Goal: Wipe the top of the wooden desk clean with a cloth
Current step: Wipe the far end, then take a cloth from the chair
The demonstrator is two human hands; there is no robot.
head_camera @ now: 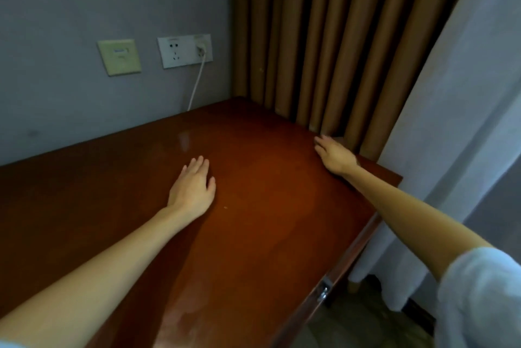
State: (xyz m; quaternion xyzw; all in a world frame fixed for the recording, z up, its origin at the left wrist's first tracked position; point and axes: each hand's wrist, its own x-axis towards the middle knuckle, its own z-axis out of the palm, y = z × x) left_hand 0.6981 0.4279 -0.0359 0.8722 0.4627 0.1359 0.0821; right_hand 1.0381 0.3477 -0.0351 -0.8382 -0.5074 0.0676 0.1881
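Both hands are lying flat and empty, fingers spread: left hand [194,188] resting mid-bench [262,206], right hand [334,154] reaching by the brown curtain [324,46] edge.

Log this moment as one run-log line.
left hand: flat on glossy reddish-brown wooden desk | right hand: at far edge by curtain | cloth: not visible

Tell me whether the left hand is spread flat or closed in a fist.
Spread flat: the left hand lies palm down on the desk, fingers extended, holding nothing.
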